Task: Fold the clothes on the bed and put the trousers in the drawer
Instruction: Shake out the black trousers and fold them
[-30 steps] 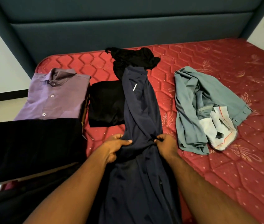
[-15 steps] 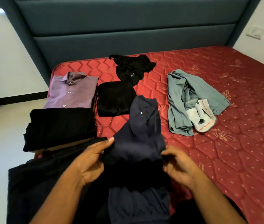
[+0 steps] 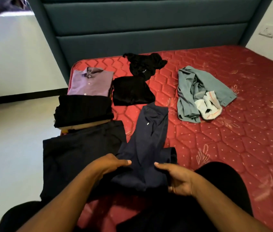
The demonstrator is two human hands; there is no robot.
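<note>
Near the bed's (image 3: 232,148) edge, your left hand (image 3: 109,166) and right hand (image 3: 177,178) grasp the navy fabric trousers (image 3: 149,139) mid-fold; next, double them over flat.

A pair of navy trousers (image 3: 149,144) lies partly folded on the near part of the red bed (image 3: 224,139), its far end with a small white tag pointing toward the headboard, its near end bunched up. To its left lie folded dark trousers (image 3: 80,156), a folded black garment (image 3: 83,110) and a folded purple shirt (image 3: 90,82). Farther off sit a folded black piece (image 3: 132,91), a crumpled black garment (image 3: 145,64), and to the right unfolded grey-green trousers (image 3: 199,94)
</note>
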